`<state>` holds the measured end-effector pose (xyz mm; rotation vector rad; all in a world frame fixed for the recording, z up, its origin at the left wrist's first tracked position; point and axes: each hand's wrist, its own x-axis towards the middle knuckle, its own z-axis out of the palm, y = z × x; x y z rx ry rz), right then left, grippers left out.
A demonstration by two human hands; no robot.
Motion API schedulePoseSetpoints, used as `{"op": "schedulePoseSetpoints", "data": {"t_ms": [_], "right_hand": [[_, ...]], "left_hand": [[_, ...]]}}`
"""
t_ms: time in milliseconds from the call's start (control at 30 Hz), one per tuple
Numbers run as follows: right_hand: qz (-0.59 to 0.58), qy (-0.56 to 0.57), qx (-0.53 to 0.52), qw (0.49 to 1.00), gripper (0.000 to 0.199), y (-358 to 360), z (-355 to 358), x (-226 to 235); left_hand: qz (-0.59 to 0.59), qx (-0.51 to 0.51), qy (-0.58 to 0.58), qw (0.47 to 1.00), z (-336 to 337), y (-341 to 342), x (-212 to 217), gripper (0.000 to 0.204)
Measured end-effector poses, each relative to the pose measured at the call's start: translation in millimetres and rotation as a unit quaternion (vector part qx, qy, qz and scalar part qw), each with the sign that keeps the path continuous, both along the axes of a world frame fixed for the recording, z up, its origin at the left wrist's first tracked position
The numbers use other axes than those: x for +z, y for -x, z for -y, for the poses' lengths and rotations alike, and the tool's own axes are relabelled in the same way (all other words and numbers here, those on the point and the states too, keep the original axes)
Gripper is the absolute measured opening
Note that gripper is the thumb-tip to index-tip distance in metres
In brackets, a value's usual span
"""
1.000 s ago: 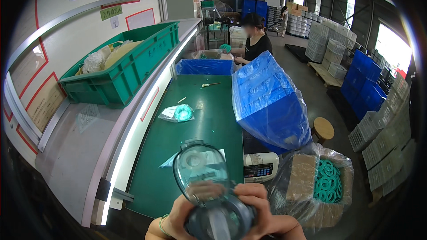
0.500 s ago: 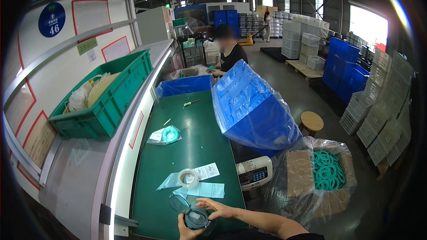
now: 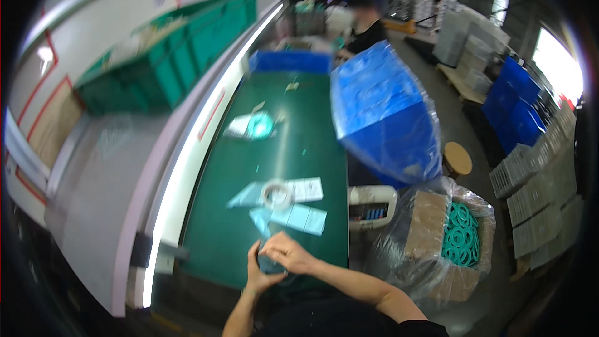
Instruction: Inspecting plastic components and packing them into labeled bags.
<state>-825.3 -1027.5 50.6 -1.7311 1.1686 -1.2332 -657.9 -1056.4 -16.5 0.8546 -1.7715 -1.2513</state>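
At the near end of the green table, my left hand (image 3: 259, 276) is wrapped round the side of a small dark, see-through container (image 3: 270, 266) with a hinged lid. My right hand (image 3: 288, 254) lies over its top with the fingers curled in against it. Both hands hide much of the container, and motion smears the rest, so how its lid stands is hard to see. Just beyond the hands are a roll of clear tape (image 3: 277, 195), light-blue paper slips (image 3: 299, 218) and a white printed slip (image 3: 307, 190).
Farther up the green table (image 3: 212, 237) lies a bag with a teal ring (image 3: 259, 125). To the right are a scale (image 3: 372, 206), a plastic-lined blue bin (image 3: 390, 131) and a carton of teal rings (image 3: 460, 237). A green crate (image 3: 181, 65) sits on the left shelf. A co-worker (image 3: 368, 31) sits beyond.
The view has shifted, and the table things appear higher and farther right. The container's lid stood raised before; now my right hand has closed in over its top and the raised lid no longer shows.
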Motion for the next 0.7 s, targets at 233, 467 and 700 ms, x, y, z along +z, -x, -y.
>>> {"op": "schedulePoseSetpoints", "data": {"t_ms": [233,467,700], "right_hand": [[0.043,-0.102,-0.101,0.989,0.048,-10.8,-24.5,-26.8],[-0.001,-0.127,-0.098,0.987,0.044,-8.3,-29.7,-22.7],[0.15,-0.106,-0.273,0.944,0.026,-6.4,-64.8,-55.7]], "left_hand": [[0.033,-0.009,0.012,0.999,-4.6,-6.8,2.5,0.102],[-0.133,-0.09,-0.164,0.973,1.8,-6.0,29.9,0.093],[-0.091,-0.054,-0.145,0.984,-3.6,2.6,33.6,0.076]]}}
